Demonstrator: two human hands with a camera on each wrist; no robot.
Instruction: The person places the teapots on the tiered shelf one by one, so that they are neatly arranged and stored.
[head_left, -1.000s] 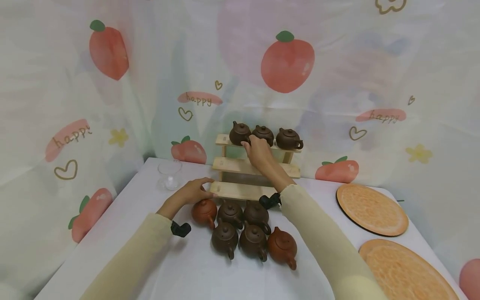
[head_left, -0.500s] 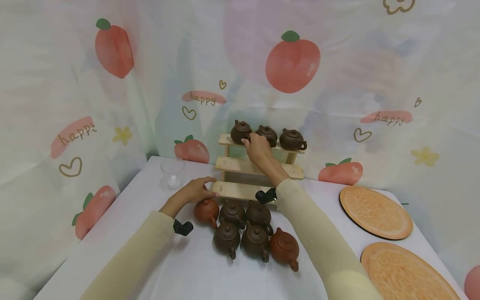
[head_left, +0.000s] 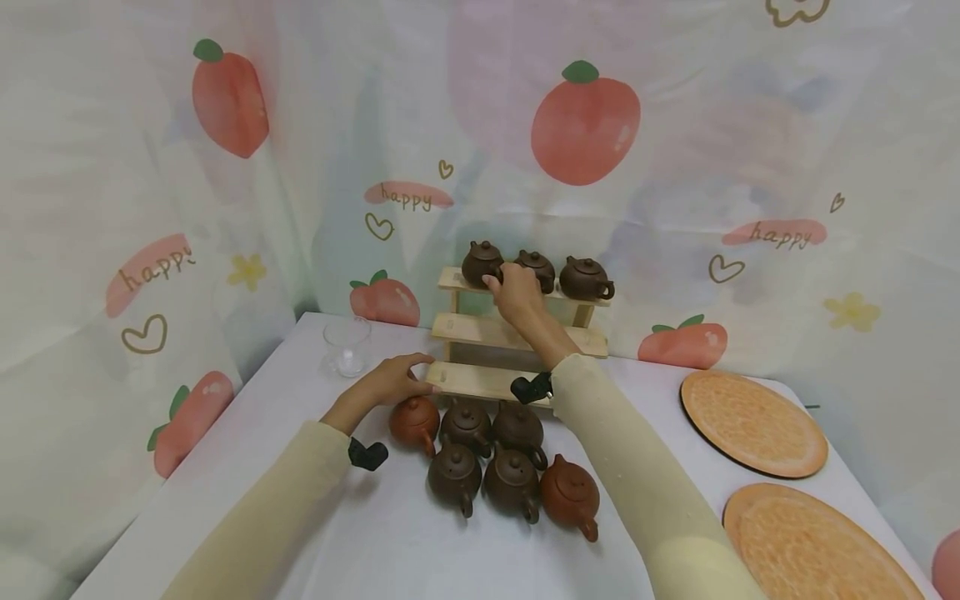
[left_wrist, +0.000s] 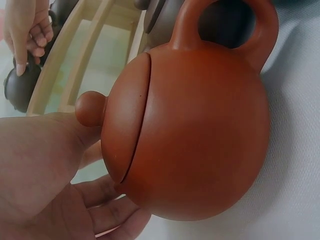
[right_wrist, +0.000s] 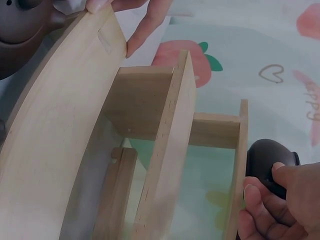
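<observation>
In the head view, my right hand (head_left: 519, 293) pinches the left dark brown teapot (head_left: 480, 262) at its handle side. This teapot sits upright at the left of the wooden stand's top step (head_left: 450, 279). Beside it stand two more dark teapots, the middle one (head_left: 542, 268) partly behind my hand and the right one (head_left: 587, 277) in full view. My left hand (head_left: 390, 382) grips the left end of the stand's lowest step (head_left: 487, 380), thumb in front and fingers behind. Just below that hand is a reddish teapot (left_wrist: 200, 140), large in the left wrist view.
In front of the stand are several dark teapots (head_left: 454, 477) and another reddish teapot (head_left: 570, 492). A clear glass cup (head_left: 347, 346) stands at the back left. Two round orange mats (head_left: 753, 423) lie on the right. Printed cloth walls (head_left: 585, 208) enclose the white table.
The head view has turned slightly left. The teapot in my right hand has shifted a little left on the top step, widening its gap to the middle teapot. My left hand keeps its grip.
</observation>
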